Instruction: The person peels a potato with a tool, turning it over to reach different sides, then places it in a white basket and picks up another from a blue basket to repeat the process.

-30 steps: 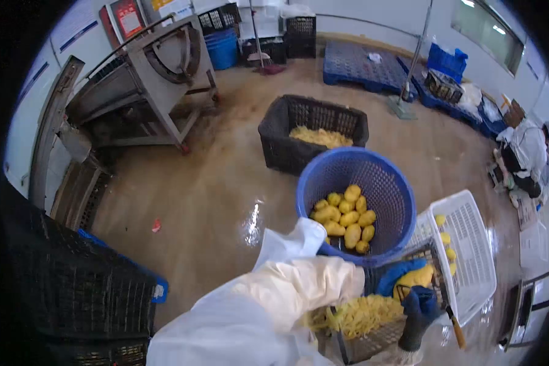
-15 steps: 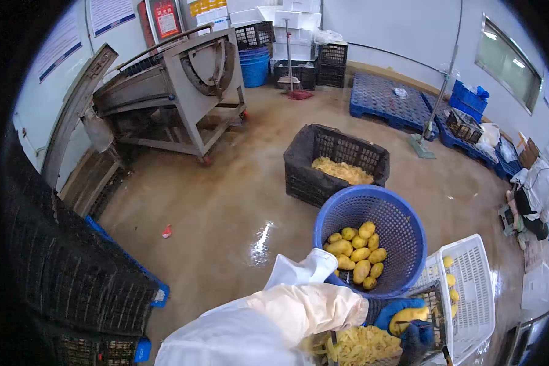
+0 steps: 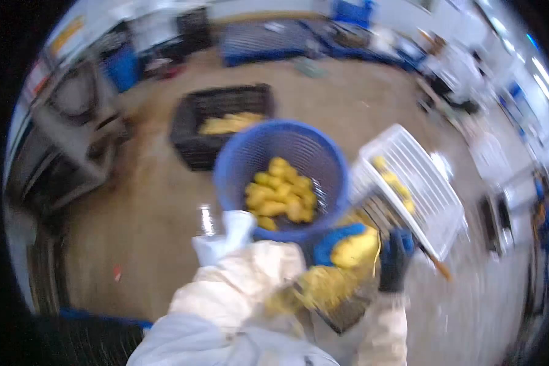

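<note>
The view is blurred by motion. My left hand (image 3: 328,243), in a bright blue glove, is closed around a yellow peeled potato (image 3: 355,249). My right hand (image 3: 394,261), in a dark glove, sits just right of the potato and grips a tool with a wooden handle (image 3: 438,266) that sticks out to the right. Both hands hover over a dark crate of yellow peelings (image 3: 323,290). Just beyond them stands a round blue basket (image 3: 238,155) with several yellow potatoes (image 3: 280,194) in it.
A white slatted crate (image 3: 430,189) with a few potatoes leans at the right. A black crate (image 3: 192,125) of yellow peelings stands behind the blue basket. The floor (image 3: 146,207) is wet and brown. Metal machinery (image 3: 73,122) is at the left, and other workers are at the far right.
The camera has swung and the picture has gone blurry. My hands sit higher in the frame, still with the potato and the tool, closer to the blue basket.
</note>
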